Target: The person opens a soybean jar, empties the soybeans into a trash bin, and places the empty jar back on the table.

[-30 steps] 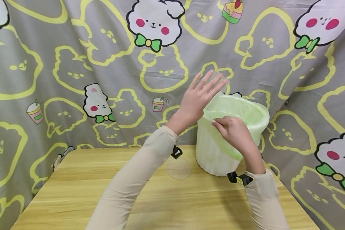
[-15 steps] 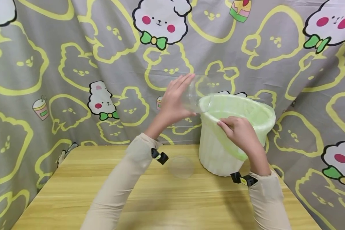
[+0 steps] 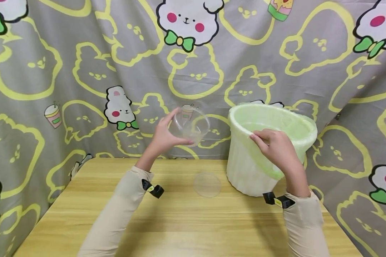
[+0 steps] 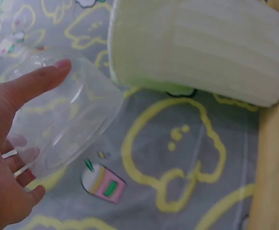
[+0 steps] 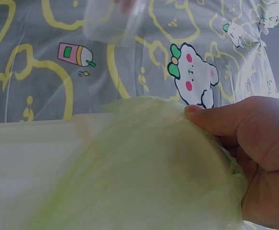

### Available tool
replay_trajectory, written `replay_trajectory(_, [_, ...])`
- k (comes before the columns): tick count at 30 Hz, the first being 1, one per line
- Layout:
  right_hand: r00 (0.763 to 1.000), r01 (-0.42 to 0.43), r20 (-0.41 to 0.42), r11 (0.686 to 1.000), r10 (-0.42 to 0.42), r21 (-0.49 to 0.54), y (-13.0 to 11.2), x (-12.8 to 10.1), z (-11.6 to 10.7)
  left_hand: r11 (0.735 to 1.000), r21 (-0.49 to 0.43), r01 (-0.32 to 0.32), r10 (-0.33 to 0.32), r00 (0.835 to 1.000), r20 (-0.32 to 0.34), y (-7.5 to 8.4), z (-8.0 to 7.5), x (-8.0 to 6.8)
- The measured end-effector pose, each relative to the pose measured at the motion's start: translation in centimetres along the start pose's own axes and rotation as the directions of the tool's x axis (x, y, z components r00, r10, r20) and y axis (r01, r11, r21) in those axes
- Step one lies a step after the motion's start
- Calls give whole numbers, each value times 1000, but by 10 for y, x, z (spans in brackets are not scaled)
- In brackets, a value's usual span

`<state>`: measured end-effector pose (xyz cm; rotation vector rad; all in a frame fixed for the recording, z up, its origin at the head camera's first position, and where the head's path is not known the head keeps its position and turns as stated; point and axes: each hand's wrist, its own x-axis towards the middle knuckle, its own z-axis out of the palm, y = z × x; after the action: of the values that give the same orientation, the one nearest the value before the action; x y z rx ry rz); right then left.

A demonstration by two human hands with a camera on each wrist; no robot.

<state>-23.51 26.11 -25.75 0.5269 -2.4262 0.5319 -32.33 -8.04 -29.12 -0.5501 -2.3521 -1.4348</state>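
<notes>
A clear plastic cup [image 3: 189,125] is held in the air by the left hand [image 3: 162,137], fingers [image 4: 31,86] curled round its side, just left of a white bin [image 3: 244,167] and apart from it. The bin's rim, covered by a pale green bag [image 3: 276,123], is gripped by the right hand [image 3: 276,148]. The bin stands on a wooden table [image 3: 180,228]. A clear round lid [image 3: 207,184] lies flat on the table beside the bin. A cartoon-printed grey curtain [image 3: 83,71] hangs behind.

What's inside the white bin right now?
The white bin holds a light green bag liner, folded over the rim, where the right hand grips it. The visible upper inside shows only liner; the bottom is hidden from all three views.
</notes>
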Motion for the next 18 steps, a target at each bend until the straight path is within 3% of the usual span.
replay_trajectory(7, [1000,7,-16,1000,-7,4,1,0,1,980,-136,144,-132,986,99,-51,-10,-19])
replay_trajectory(18, [1000,12,-22,1000,-12,0,0,1,2,938,-205,279,-249,955,161,-121,-22,-53])
